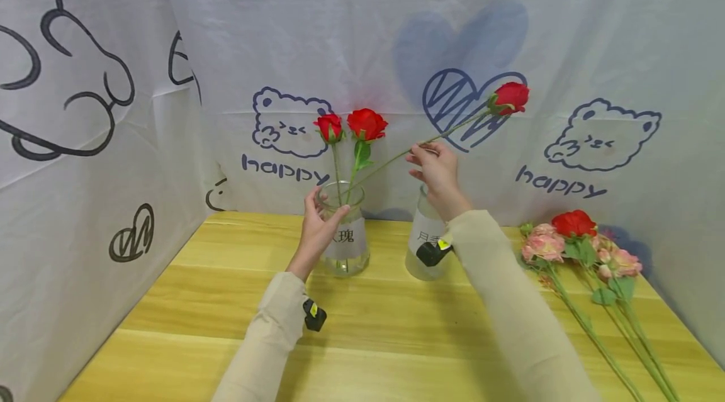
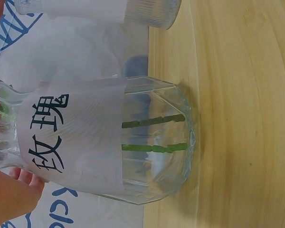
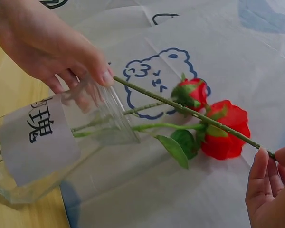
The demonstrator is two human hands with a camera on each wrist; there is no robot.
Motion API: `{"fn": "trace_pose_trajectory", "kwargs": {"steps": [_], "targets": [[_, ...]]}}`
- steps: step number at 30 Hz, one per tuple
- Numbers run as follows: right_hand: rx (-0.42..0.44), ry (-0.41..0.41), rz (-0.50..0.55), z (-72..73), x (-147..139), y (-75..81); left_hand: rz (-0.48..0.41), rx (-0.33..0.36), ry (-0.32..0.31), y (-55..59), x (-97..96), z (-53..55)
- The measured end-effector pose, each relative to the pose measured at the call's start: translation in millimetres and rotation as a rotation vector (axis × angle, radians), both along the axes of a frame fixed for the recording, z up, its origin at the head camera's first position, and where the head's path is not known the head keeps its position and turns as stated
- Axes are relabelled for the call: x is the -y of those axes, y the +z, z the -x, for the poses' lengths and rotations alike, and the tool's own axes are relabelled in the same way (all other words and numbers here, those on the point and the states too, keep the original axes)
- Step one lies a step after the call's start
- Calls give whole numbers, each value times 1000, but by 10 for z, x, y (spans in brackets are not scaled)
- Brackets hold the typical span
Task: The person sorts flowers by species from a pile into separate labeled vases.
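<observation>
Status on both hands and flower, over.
Left hand holds jar near the rim. Right hand pinches red rose by stem, lower end at jar's mouth. Two other roses share that opening.

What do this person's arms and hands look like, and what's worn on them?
The left hand and right hand show no gloves. The left sleeve and right sleeve are plain cream. Each wrist has a small black device with a yellow patch.
</observation>
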State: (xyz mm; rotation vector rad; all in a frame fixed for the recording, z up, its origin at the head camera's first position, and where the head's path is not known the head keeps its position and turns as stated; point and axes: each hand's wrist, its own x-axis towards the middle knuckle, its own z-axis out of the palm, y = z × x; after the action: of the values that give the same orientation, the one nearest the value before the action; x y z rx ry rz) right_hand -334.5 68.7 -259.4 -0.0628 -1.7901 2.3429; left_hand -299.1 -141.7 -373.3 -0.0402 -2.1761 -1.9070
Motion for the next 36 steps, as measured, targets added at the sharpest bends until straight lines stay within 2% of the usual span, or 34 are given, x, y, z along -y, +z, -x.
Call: {"fn": "trace_pose_trajectory", "kwargs": {"steps": [11,21,24,28,33,36], "targets": [[20,14,-68,-8,202,-19,-3,1,3,-9,-1,-6],[-43,45,-153,-11,321,-40,-5,-9,-1,-3,8,-15],[-99,60,-231,-6,372,-32,0,-9,2,-3,11,-11],[-217,72,-372,-2,453,-6,3,-3,9,0,11,-3],[-379,72,-602,-16,534,54,2,-15,4,1,6,17],[-418,66,-733,-17,582,92,1,-21,-2,-2,1,24]]}}
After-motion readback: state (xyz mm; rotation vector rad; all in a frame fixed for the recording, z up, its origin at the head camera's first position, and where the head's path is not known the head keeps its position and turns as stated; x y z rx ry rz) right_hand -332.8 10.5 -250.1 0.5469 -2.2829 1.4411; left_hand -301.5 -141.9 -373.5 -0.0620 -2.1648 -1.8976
